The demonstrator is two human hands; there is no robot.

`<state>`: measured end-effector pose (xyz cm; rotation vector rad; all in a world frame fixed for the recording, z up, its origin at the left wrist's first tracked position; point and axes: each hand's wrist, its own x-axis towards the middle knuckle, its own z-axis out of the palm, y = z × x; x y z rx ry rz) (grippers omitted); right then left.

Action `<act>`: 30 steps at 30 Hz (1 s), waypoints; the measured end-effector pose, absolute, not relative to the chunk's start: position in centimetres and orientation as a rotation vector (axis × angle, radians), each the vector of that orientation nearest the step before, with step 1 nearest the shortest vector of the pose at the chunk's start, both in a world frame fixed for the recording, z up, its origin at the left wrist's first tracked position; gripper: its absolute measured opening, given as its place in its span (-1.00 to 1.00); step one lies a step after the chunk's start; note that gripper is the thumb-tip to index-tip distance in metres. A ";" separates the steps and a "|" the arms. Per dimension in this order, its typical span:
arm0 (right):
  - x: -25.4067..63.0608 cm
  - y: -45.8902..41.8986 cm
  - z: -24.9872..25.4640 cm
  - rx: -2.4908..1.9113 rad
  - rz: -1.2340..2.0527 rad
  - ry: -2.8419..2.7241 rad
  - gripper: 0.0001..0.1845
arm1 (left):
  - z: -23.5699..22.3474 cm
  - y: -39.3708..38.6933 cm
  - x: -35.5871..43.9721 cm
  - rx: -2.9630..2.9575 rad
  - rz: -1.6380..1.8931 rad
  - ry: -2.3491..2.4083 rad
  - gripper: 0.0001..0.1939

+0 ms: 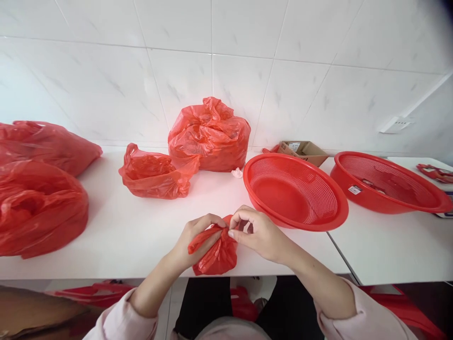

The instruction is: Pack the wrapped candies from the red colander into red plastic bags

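A small red plastic bag point(219, 257), gathered and twisted at its top, sits near the front edge of the white table. My left hand point(198, 238) is closed around the gathered neck, with a loose flap of the bag lying over its fingers. From the other side, my right hand point(255, 231) pinches the twisted plastic between thumb and forefinger. The bag is tinted but its contents cannot be made out. Just beyond my right hand stands a round red plastic basket point(279, 189) with perforated sides and nothing in it.
Behind lie an opened red bag point(152, 177) and a full red bag point(208, 137) against the tiled wall. Large red bags point(46, 208) crowd the left. On the right are a second red basket point(368, 193) holding some small packets, and a cardboard box point(306, 152).
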<state>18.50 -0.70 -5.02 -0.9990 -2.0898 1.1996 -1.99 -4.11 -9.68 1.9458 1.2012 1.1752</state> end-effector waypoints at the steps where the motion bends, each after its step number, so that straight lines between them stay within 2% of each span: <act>1: 18.5 -0.6 -5.0 -1.008 1.219 -2.082 -0.92 | -9.9 -4.0 -1.9 1.985 1.209 1.206 -0.92; 4: 18.4 -0.6 -5.2 -1.011 1.329 -2.032 -0.87 | -10.7 -3.8 -1.8 2.086 1.242 1.195 -0.93; 9: 18.4 -0.2 -5.6 -0.955 1.564 -1.952 -0.87 | -10.1 -3.7 -1.9 2.022 1.107 1.173 -0.93; 13: 18.7 0.1 -5.7 -0.934 1.535 -2.065 -0.93 | -8.7 -3.7 -2.3 1.861 0.925 0.990 -0.88; 16: 18.9 -0.4 -5.2 -0.961 1.154 -2.328 -0.94 | -8.8 -3.5 -2.3 1.828 0.894 0.954 -0.87; 21: 18.5 -2.2 -4.5 -0.811 -0.224 -2.685 -0.81 | -9.4 -2.6 -2.8 1.941 1.028 1.086 -0.85; 23: 18.3 -2.8 -4.9 -0.742 -0.487 -2.660 -0.74 | -9.3 -2.1 -3.5 1.995 1.100 1.093 -0.87; 26: 18.4 -3.0 -6.0 -0.778 -0.452 -2.631 -0.76 | -9.1 -1.7 -4.5 2.027 1.163 1.074 -0.91; 30: 18.9 -2.8 -7.2 -0.917 0.006 -2.583 -0.85 | -8.9 -2.2 -4.6 1.828 1.134 1.077 -0.90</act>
